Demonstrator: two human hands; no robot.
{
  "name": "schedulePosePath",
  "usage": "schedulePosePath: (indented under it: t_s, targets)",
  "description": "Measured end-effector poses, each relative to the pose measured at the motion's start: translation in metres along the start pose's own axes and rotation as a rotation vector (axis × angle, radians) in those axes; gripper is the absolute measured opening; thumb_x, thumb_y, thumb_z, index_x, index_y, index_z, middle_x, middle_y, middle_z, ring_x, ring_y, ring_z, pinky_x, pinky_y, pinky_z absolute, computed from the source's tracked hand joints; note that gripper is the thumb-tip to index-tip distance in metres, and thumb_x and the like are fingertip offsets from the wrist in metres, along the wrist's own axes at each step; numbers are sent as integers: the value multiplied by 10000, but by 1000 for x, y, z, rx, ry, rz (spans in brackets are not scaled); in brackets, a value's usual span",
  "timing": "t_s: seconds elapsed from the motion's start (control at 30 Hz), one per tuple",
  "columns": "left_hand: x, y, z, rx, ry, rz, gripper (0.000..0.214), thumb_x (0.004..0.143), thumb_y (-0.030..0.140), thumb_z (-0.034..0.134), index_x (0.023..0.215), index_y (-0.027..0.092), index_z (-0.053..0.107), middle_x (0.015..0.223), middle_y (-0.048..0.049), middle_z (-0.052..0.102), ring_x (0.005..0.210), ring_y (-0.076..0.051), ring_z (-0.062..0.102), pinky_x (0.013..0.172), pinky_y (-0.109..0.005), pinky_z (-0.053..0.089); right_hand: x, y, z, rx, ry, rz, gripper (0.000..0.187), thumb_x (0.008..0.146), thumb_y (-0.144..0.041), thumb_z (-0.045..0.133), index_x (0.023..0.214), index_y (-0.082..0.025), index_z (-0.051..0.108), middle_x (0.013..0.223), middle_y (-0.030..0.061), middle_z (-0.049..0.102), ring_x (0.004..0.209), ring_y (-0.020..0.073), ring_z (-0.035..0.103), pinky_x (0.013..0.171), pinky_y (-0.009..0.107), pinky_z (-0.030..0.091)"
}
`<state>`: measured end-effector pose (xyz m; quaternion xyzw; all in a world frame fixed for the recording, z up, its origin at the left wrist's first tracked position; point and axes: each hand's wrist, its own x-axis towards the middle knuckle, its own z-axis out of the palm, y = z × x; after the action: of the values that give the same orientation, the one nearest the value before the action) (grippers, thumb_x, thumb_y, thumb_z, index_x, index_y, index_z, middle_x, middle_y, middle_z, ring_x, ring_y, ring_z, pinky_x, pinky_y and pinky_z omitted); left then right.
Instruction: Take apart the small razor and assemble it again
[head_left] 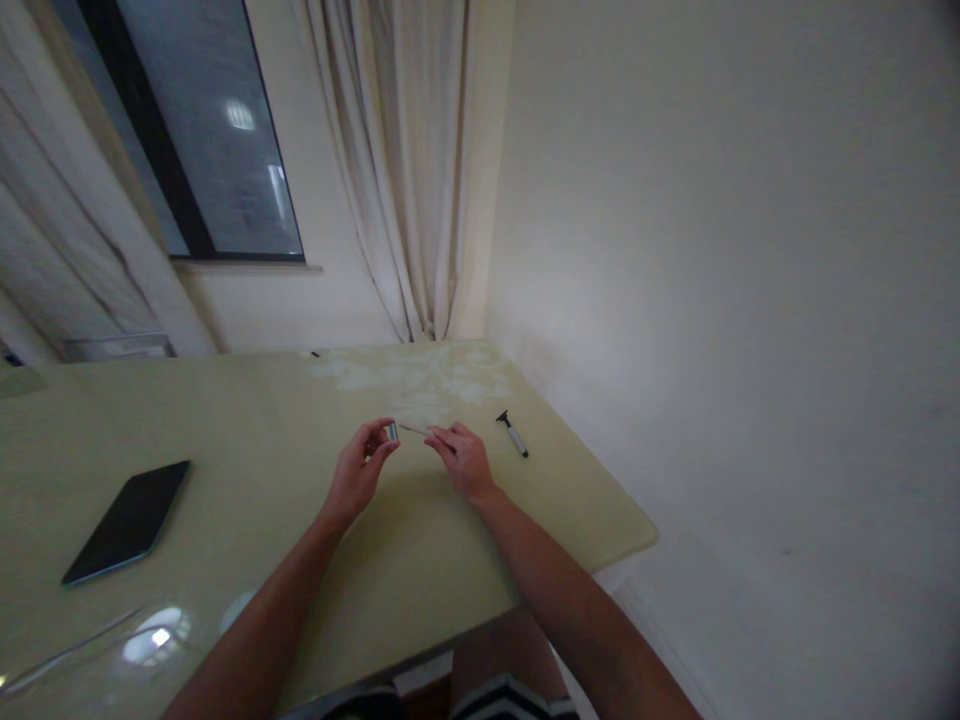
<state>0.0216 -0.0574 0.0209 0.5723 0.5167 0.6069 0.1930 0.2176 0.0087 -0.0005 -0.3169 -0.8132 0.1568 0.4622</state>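
Observation:
Between the thumb and fingers of my left hand point(358, 470) is a small rectangular piece point(392, 431) with pale and dark stripes, held upright above the table. It is too small to name surely. My right hand point(466, 460) pinches a thin stick-like tool point(415, 430), whose slender tip points left at the striped piece, with a narrow gap between them. The tool's rear part is mostly hidden by my fingers. A razor point(515, 437) with a black head and a grey-and-black handle lies on the table, just right of my right hand.
The pale yellow-green table point(420, 560) has its right edge near a bare wall point(712, 300). A dark tablet point(129, 522) lies at the left, with a cable point(67, 652) in front. A tiny dark object point(315, 354) is at the far edge, below curtains point(405, 170).

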Motion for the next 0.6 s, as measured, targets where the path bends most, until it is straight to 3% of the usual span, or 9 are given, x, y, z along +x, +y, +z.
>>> schedulePosePath:
  t_s: [0.33,0.47,0.53,0.6]
  targets:
    - [-2,1,1,32,-31,0,374,850,414,680,1160,207,652,793,21,597,728,-158,598,715,-289,492,0,3,3,-36,-31,-12,362,1029,-489,584,1217,-255,787,881,43,686,772,144,636,753,233,478]
    - [-3,0,1,51,-22,15,360,853,413,684,1147,207,655,800,17,595,719,-158,589,700,-289,489,12,2,-14,-65,181,119,378,1040,-483,557,1102,-212,814,806,46,670,708,161,606,698,260,457]
    - [-6,-3,3,73,-48,28,354,860,409,686,1153,214,651,821,11,601,720,-159,586,686,-285,486,23,5,-32,-80,307,155,401,1055,-462,525,1027,-181,810,767,46,648,688,172,583,688,275,436]
    - [-11,-4,8,110,-95,43,346,868,411,687,1155,222,647,845,4,605,715,-159,576,668,-283,481,34,14,-55,-110,347,193,420,1064,-417,498,890,-171,791,727,43,624,679,178,569,682,284,414]
